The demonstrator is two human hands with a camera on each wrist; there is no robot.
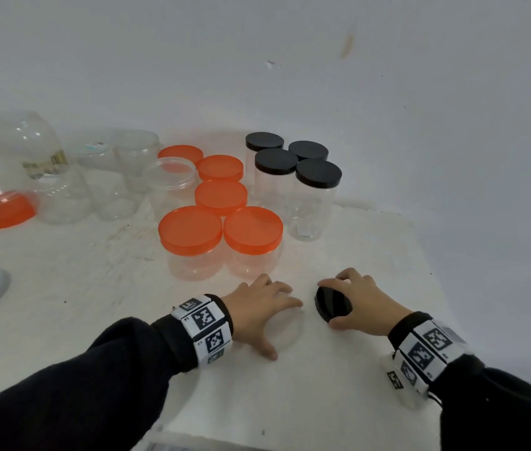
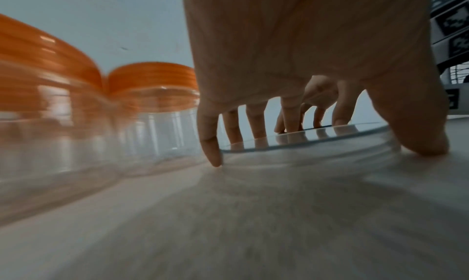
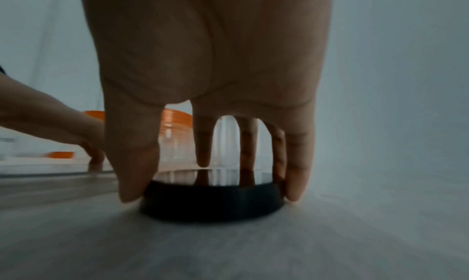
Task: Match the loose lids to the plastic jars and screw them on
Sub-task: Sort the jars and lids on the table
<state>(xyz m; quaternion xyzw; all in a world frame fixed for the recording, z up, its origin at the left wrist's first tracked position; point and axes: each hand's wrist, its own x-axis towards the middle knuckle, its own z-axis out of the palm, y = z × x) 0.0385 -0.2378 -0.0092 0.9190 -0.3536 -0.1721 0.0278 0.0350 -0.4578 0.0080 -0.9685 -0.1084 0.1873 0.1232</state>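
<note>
Black plastic, light and stiff by its look: in the head view the right hand claws round the black lid at lower centre-right, while the left hand spreads over a clear lid beside it. From the left wrist, fingertips pinch that slick clear rim at centre right. From the right wrist, thumb and fingers clamp the black lid's side wall at lower centre, probably the surest hold.

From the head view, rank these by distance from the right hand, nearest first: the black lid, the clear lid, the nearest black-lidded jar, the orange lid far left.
1. Black lid: in the right hand's grip.
2. Clear lid: just left, under the left hand.
3. Nearest black-lidded jar: behind, toward the wall.
4. Orange lid: at the far left edge.
</note>
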